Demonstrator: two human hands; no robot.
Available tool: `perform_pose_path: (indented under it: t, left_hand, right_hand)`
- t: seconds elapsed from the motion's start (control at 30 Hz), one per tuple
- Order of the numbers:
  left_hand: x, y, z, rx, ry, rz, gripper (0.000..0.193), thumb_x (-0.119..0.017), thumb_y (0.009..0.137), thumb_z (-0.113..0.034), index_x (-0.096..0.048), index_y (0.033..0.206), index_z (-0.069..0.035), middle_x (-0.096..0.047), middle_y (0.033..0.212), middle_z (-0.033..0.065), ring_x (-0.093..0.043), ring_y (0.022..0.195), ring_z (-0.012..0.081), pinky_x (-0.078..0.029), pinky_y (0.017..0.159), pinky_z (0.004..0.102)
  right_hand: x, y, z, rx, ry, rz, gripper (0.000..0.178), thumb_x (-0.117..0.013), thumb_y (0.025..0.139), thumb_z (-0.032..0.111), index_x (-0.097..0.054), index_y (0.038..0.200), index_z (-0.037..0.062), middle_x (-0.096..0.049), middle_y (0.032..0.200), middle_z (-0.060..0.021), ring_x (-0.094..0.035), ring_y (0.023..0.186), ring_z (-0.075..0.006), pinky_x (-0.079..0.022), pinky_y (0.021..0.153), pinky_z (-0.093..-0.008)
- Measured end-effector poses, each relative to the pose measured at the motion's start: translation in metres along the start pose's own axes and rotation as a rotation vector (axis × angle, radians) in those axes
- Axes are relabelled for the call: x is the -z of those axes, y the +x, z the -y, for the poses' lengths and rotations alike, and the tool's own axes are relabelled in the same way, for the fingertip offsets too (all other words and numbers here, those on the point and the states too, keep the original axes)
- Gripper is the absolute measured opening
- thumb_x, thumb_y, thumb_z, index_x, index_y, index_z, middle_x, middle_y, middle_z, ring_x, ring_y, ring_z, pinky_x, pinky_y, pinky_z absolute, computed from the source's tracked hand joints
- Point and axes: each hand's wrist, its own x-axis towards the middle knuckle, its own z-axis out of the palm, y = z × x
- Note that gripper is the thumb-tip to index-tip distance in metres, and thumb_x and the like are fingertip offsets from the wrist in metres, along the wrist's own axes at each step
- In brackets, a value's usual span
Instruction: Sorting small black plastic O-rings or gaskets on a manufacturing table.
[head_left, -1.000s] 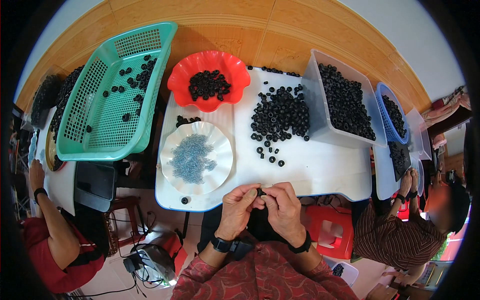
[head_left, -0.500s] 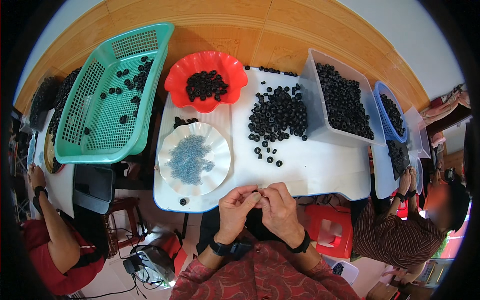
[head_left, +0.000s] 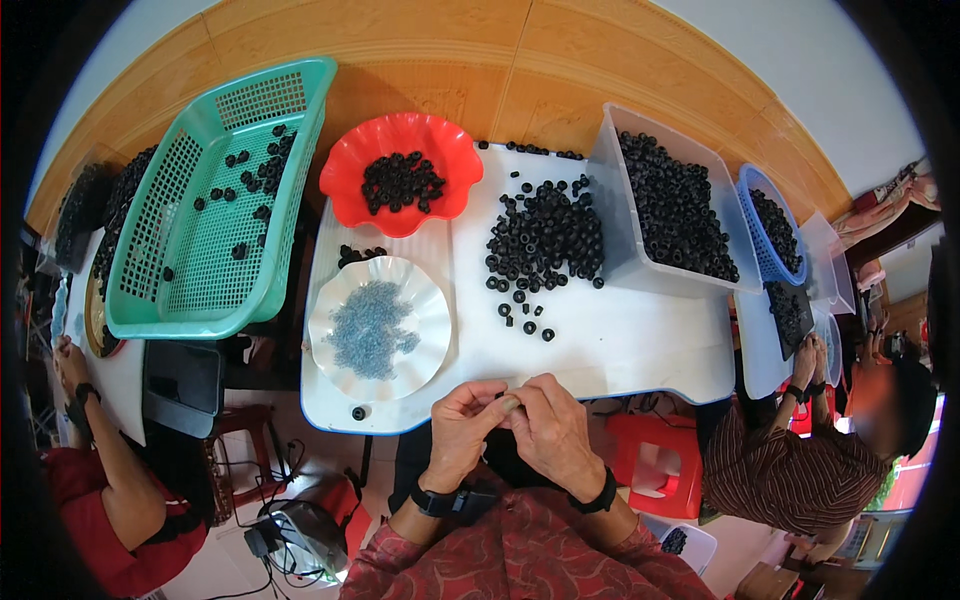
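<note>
a white table [head_left: 600, 345] spreads before the person, the green basket [head_left: 190, 322] to its left and a clear bin [head_left: 640, 265] of black pieces standing on its right part. a heap of black pieces [head_left: 545, 230] lies beyond the hands, well apart from them. the left hand [head_left: 462, 430] and right hand [head_left: 552, 430] meet at the near edge, fingertips pinched around a small dark piece [head_left: 500, 394], mostly covered. it looks light, probably stiff or slightly rubbery, unlikely to break but apt to roll; thumb and forefinger on its outer sides should suit best.
</note>
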Motion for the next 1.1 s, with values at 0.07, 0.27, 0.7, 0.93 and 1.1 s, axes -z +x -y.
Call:
perform_pose_path:
  t: [0.07,0.27,0.7,0.93,1.1]
  left_hand:
    - [0.001,0.0,-0.001,0.017,0.008,0.009,0.019,-0.068,0.085,0.001,-0.063,0.103,0.005,-0.068,0.089,0.0109,-0.065,0.075,0.0121,-0.057,0.068,0.0238]
    - [0.003,-0.001,0.0,0.042,0.028,0.041,0.017,-0.067,0.086,-0.001,-0.064,0.103,0.004,-0.069,0.088,0.0101,-0.066,0.073,0.0123,-0.056,0.067,0.0239]
    - [0.002,-0.007,0.001,-0.04,0.103,0.066,0.021,-0.066,0.089,-0.005,-0.064,0.108,0.002,-0.068,0.088,0.0058,-0.063,0.075,0.0093,-0.056,0.067,0.0229]
    - [0.003,-0.008,-0.001,-0.012,0.136,0.079,0.022,-0.064,0.09,-0.005,-0.063,0.11,0.002,-0.068,0.091,0.0061,-0.064,0.077,0.0096,-0.056,0.067,0.0235]
    - [0.0,-0.009,-0.007,-0.054,0.142,0.065,0.02,-0.062,0.092,-0.004,-0.062,0.11,0.004,-0.066,0.091,0.0051,-0.063,0.078,0.0088,-0.054,0.069,0.022]
  right_hand:
    - [0.001,-0.001,0.0,-0.023,0.012,0.031,0.021,-0.07,0.073,0.003,-0.059,0.091,0.0013,-0.053,0.085,-0.0112,-0.059,0.074,-0.0313,-0.049,0.059,-0.0395]
    - [0.001,-0.004,-0.001,-0.074,0.065,0.058,0.019,-0.07,0.076,0.004,-0.06,0.091,0.002,-0.054,0.085,-0.011,-0.059,0.07,-0.0307,-0.049,0.058,-0.0392]
    - [-0.002,-0.004,0.002,-0.14,0.096,0.028,0.015,-0.069,0.075,0.003,-0.061,0.087,0.0039,-0.055,0.081,-0.0098,-0.06,0.066,-0.0301,-0.049,0.056,-0.0395]
    - [-0.001,-0.005,0.004,-0.145,0.101,0.043,0.015,-0.067,0.075,0.001,-0.061,0.089,0.0032,-0.055,0.081,-0.0104,-0.06,0.067,-0.0303,-0.049,0.056,-0.0392]
    - [-0.006,-0.007,0.005,-0.228,0.317,-0.067,0.015,-0.065,0.084,0.004,-0.062,0.099,0.0015,-0.057,0.085,-0.0129,-0.064,0.072,-0.0264,-0.051,0.058,-0.035]
